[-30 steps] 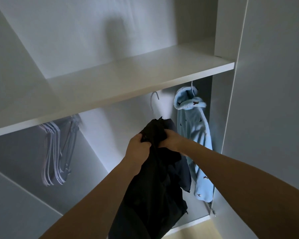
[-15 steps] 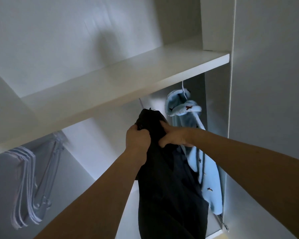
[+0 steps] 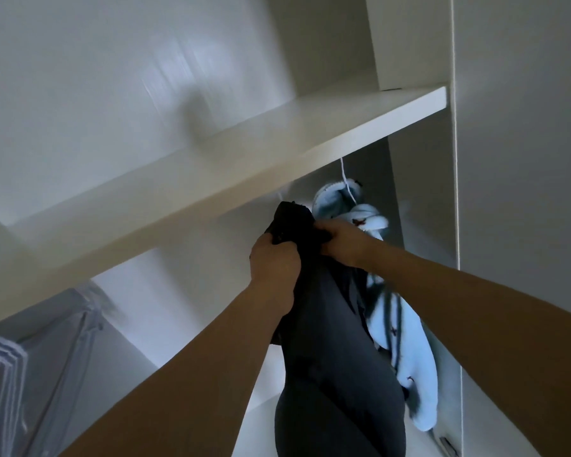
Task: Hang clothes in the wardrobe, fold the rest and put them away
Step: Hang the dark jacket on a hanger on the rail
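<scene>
A dark garment [image 3: 337, 357] hangs from both my hands inside the white wardrobe, its top raised just under the shelf [image 3: 277, 159]. My left hand [image 3: 274, 265] grips the garment's upper left part. My right hand [image 3: 340, 240] grips its upper right part. Its hanger is hidden, apart from a faint bit of hook above the fabric. Right behind it hangs a light blue hooded garment [image 3: 393, 331] on a white hanger hook [image 3: 345, 179]. The rail is hidden behind the shelf.
Several bare white hangers [image 3: 23, 374] hang in a bunch at the lower left. The wardrobe's side panel [image 3: 521, 192] rises on the right, close to the blue garment. The shelf's front edge runs just above my hands.
Both hands have lifted the dark garment higher and closer to the underside of the shelf. The view has tilted upward, so the hangers have slid to the lower left.
</scene>
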Demonstrator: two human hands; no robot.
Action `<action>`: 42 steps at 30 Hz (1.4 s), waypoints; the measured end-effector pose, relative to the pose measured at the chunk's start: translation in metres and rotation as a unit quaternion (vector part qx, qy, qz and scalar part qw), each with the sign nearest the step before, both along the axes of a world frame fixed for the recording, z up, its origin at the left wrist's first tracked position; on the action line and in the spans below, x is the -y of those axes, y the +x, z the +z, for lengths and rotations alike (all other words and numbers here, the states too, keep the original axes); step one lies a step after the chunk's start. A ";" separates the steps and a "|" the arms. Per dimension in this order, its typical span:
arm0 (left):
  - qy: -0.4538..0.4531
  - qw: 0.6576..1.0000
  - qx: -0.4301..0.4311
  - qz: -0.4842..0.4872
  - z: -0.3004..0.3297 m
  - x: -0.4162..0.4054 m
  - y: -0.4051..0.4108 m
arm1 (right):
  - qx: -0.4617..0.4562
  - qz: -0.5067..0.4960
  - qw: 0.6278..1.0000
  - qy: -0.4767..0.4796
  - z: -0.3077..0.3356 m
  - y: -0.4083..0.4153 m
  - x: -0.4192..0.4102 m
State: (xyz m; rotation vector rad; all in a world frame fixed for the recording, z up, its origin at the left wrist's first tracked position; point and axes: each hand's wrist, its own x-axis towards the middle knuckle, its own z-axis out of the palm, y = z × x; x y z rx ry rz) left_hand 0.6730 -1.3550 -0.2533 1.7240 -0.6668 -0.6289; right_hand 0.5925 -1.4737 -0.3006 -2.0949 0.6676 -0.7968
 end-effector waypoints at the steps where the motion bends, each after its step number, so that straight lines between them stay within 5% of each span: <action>1: -0.001 1.000 -0.005 0.000 -0.001 0.007 0.001 | 0.013 -0.016 1.000 0.007 -0.004 0.001 0.006; 6: -0.008 1.000 -0.007 0.008 -0.010 0.041 0.008 | 0.094 -0.063 0.990 0.084 -0.016 0.011 0.025; 15: -0.017 0.998 0.054 0.014 -0.022 0.085 0.021 | 0.111 -0.108 0.975 0.158 -0.023 0.022 0.048; 22: -0.013 0.999 0.047 0.003 -0.043 0.106 0.014 | 0.190 -0.074 0.916 0.346 -0.041 0.009 0.050; 31: 0.001 0.999 0.052 -0.011 -0.065 0.129 0.004 | 0.241 -0.125 0.857 0.438 -0.062 0.015 0.046; 37: 0.052 0.985 0.157 -0.059 -0.065 0.140 0.009 | 0.310 -0.145 0.775 0.532 -0.063 0.009 0.040; 42: 0.114 0.955 0.256 -0.099 -0.062 0.147 0.010 | 0.305 -0.138 0.762 0.555 -0.068 0.000 0.038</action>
